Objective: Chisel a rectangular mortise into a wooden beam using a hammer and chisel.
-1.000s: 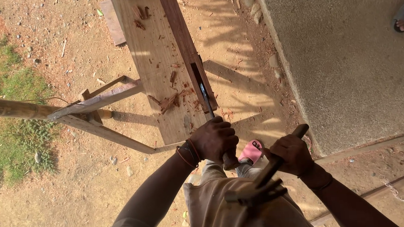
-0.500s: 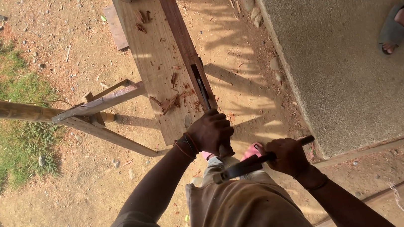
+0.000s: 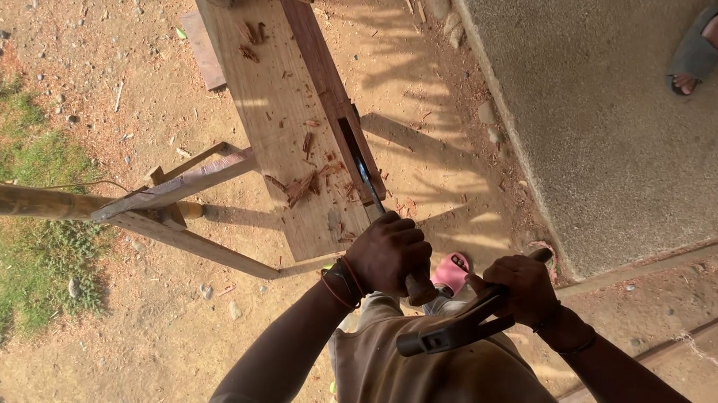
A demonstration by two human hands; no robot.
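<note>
My left hand is closed around the handle of a chisel whose blade sits in a long slot cut in a reddish wooden beam. The beam lies on a pale plank workbench strewn with wood chips. My right hand grips a dark hammer held low, its head pointing left in front of my body and well apart from the chisel handle.
A wooden brace and a bamboo pole stick out left of the bench over bare dirt and grass. A concrete slab lies to the right, with another person's sandalled foot on it. My pink sandal shows below the bench.
My right hand has lowered the hammer from a raised position down and left toward my body. The left hand stays on the chisel. The other person's foot has shifted up and left on the slab.
</note>
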